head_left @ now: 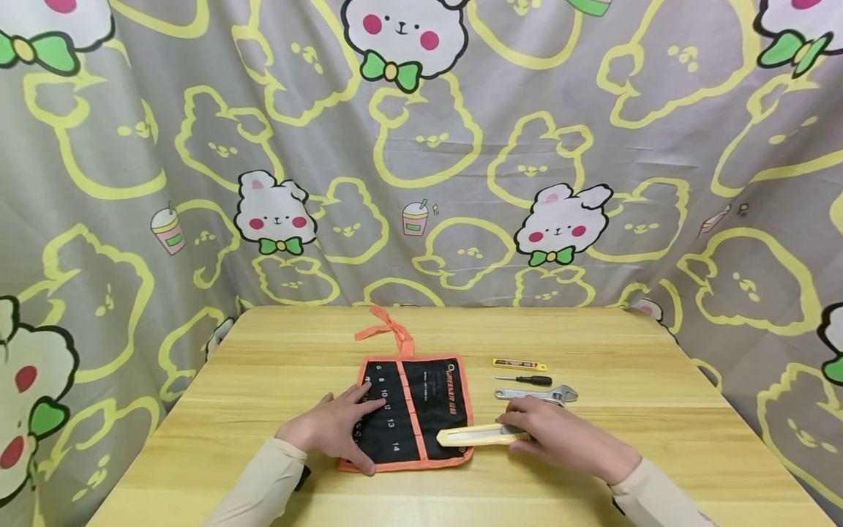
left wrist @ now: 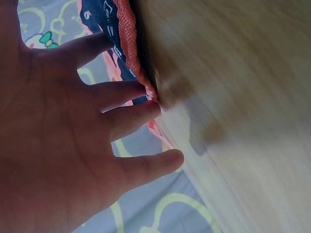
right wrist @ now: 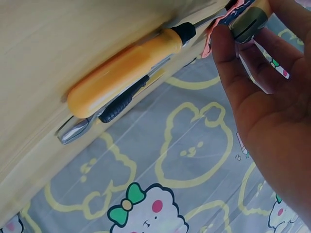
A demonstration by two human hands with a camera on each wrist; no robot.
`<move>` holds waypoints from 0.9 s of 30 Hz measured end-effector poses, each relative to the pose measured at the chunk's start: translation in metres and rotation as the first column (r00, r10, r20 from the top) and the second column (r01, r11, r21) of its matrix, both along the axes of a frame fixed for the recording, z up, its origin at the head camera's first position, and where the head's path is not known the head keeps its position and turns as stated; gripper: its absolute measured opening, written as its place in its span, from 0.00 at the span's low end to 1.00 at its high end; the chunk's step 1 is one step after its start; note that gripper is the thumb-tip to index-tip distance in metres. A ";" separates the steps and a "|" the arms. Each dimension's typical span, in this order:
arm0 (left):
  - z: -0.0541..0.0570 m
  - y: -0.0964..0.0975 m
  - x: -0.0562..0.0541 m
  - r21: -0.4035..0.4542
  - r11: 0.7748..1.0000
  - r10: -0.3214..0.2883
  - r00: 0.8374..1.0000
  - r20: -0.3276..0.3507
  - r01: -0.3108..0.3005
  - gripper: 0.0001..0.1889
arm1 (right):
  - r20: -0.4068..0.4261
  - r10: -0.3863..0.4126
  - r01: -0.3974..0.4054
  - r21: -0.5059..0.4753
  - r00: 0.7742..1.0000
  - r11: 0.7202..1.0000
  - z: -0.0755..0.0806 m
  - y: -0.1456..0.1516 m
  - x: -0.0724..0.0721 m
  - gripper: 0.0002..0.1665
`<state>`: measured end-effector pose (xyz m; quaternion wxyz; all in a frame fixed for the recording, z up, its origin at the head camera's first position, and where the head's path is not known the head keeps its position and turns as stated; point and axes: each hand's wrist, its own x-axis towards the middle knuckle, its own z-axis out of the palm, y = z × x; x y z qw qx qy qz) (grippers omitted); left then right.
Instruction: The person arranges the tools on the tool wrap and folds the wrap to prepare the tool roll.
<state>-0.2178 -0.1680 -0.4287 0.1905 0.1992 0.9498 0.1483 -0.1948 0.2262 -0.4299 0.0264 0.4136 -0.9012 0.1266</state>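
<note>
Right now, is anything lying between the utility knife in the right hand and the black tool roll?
Nothing visible. The right hand holds the utility knife with its tip already over the right edge of the tool roll, which the left hand presses flat.

Two bare hands, L [head_left: 336, 432] + R [head_left: 566, 438]; beige long sleeves, dark cuff lining.

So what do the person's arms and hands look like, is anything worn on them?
Both arms are in long, plain beige sleeves, the left sleeve and the right sleeve, each ending at the wrist. The left hand and right hand are bare: no gloves, rings or watch show. A dark band edges each cuff.
</note>
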 end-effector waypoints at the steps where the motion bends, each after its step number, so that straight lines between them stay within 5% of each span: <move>1: 0.000 0.000 0.000 -0.001 1.000 0.000 1.000 0.000 0.000 0.56 | 0.002 0.001 -0.001 0.005 1.000 1.000 0.000 -0.001 0.000 0.17; 15: -0.001 -0.001 0.000 0.002 1.000 -0.016 1.000 -0.007 0.016 0.57 | -0.074 0.028 -0.026 0.033 0.997 0.999 -0.003 -0.013 -0.001 0.20; 27: -0.001 0.000 0.000 0.002 1.000 -0.008 1.000 0.003 0.008 0.56 | -0.034 0.028 -0.026 0.040 0.999 0.999 -0.003 -0.022 0.001 0.20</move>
